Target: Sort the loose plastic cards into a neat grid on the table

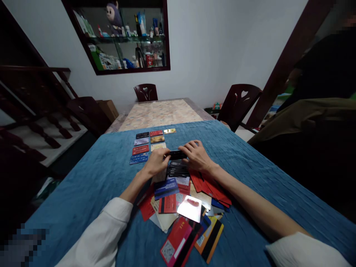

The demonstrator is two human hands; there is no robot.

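Note:
My left hand (157, 161) and my right hand (196, 155) meet over the blue tablecloth (91, 185) and together hold a black card (177, 154) by its two ends. Just below it lies a stack of black cards (177, 171). Nearer to me a loose pile of cards (183, 207) spreads out: red, blue, white, orange and one shiny silver card (190, 208). Beyond my left hand, several cards lie face up in neat rows (147, 145), red, blue, black and gold.
A marble-patterned tabletop (160, 113) shows past the cloth, with dark wooden chairs (239, 104) around it. A person in dark clothes (319, 111) sits at the right. A wall niche with glass shelves (125, 37) holds bottles and a plush toy.

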